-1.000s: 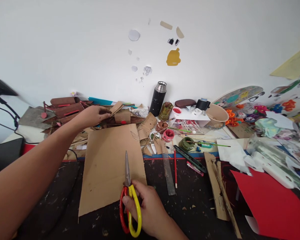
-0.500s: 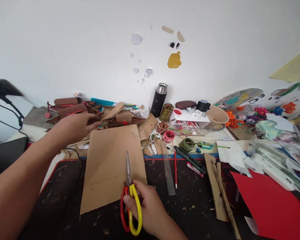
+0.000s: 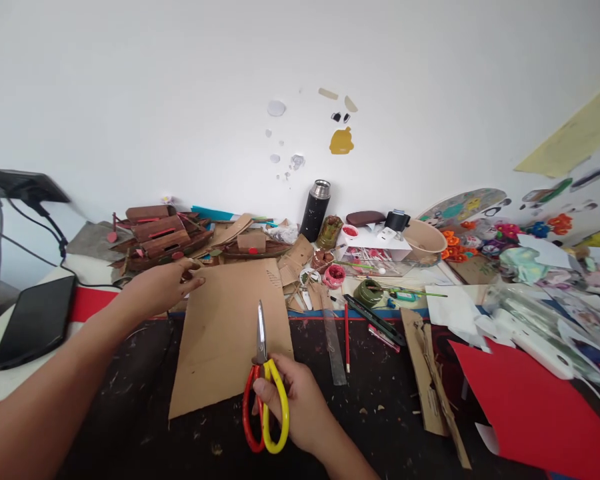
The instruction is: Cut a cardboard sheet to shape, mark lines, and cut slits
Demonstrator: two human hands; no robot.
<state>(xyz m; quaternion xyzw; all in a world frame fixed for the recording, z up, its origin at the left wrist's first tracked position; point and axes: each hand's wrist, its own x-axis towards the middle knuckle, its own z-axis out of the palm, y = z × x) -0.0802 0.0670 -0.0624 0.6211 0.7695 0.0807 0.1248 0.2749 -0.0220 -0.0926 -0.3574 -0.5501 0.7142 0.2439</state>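
Note:
My right hand [image 3: 300, 400] is closed round the red and yellow handles of a pair of scissors [image 3: 261, 340], whose blades are together and point away from me over a cardboard sheet [image 3: 230, 320]. The sheet lies on the dark mat. At the sheet's upper left corner is my left hand [image 3: 163, 287], its fingers bent; whether it touches the sheet is hard to tell. Just beyond it sits a brown model boat [image 3: 163, 233] with a cabin, and a smaller one [image 3: 253, 245] stands to its right.
A phone [image 3: 34, 323] lies at the left. Behind the sheet stands a black flask [image 3: 315, 210]. Paint jars [image 3: 369, 292], a clear ruler [image 3: 334, 347], a red pencil [image 3: 347, 337], cardboard strips [image 3: 423, 373] and red paper [image 3: 535, 413] are to the right.
My left hand has come down from the model boat to the cardboard's upper left corner. My right hand still holds the scissors. The view has shifted, showing more of the phone.

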